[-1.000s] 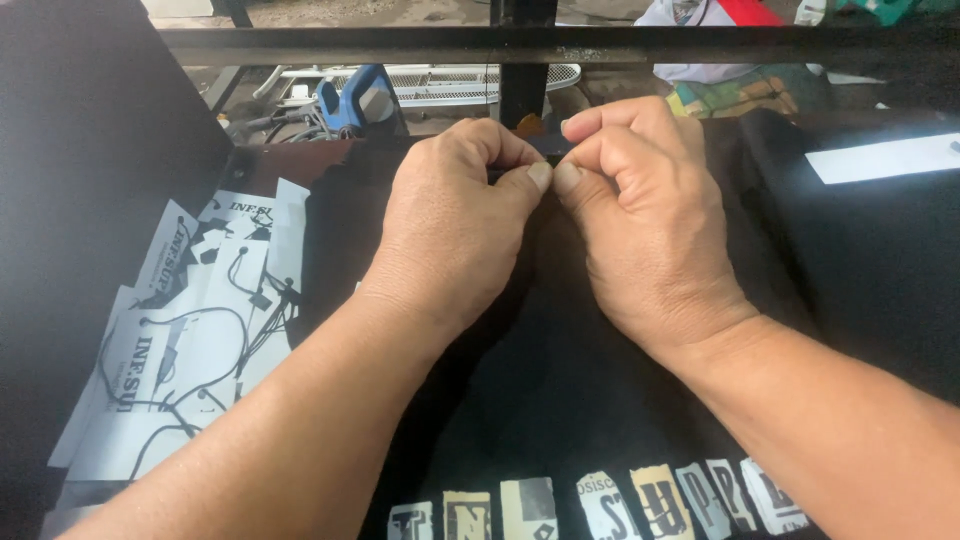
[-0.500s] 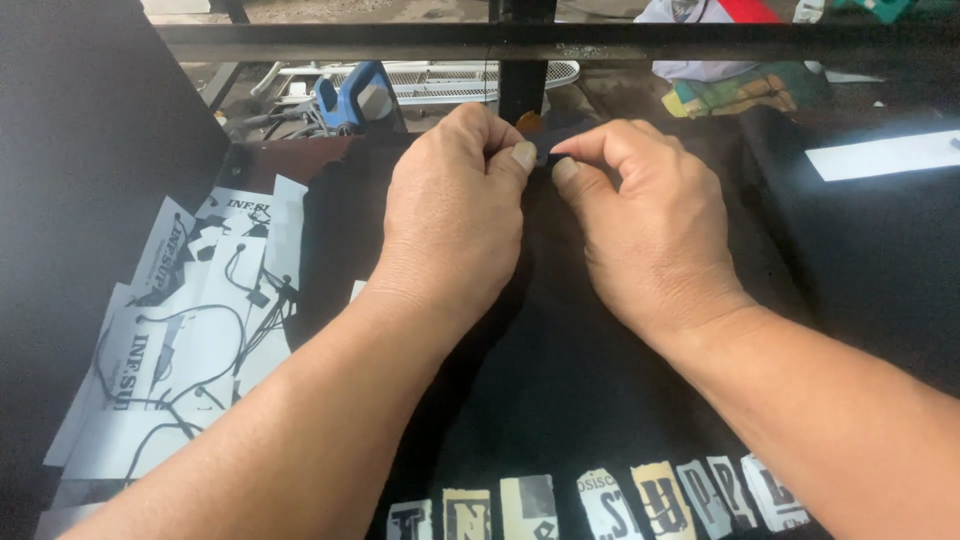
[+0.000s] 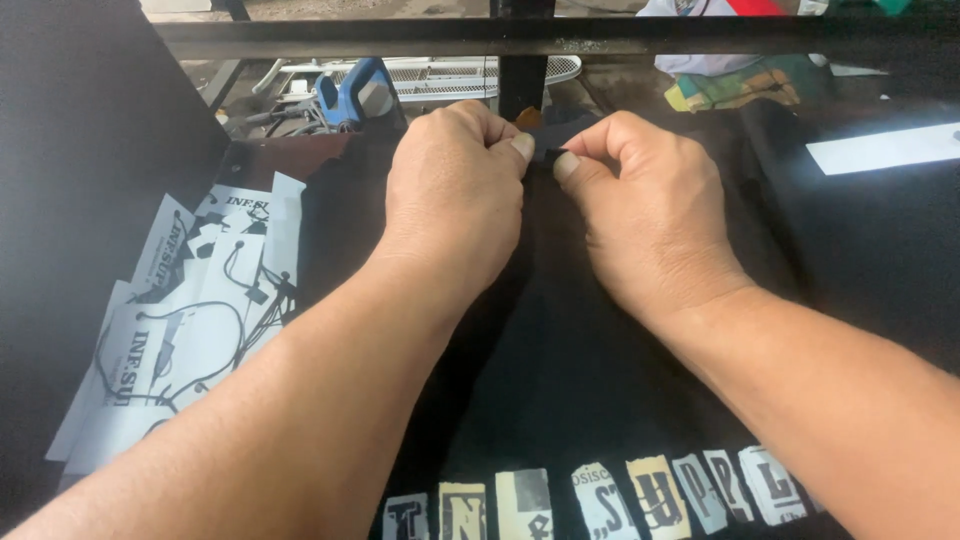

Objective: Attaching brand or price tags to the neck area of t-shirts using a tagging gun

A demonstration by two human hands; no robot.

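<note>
A black T-shirt [image 3: 590,370] lies flat on the table, with a row of cut-out-style printed letters near the bottom of the view. Both of my hands are at its far end, by the neckline. My left hand [image 3: 455,190] is closed in a fist, pinching the black fabric with thumb and fingers. My right hand [image 3: 650,215] pinches the same spot from the other side, thumb tip almost touching the left thumb. A small dark piece, perhaps a neck label, sits between the fingertips; I cannot make it out.
A pile of white hang tags with black strings [image 3: 190,310] lies to the left of the shirt. Behind it sits a blue-handled tool [image 3: 350,95] and a white mesh tray [image 3: 470,75]. A black metal bar [image 3: 560,35] crosses the top. More dark cloth and a white strip [image 3: 880,148] lie at right.
Both hands have slid away from me toward the far end of the shirt, still pinching the fabric together. The shirt and tags stayed put.
</note>
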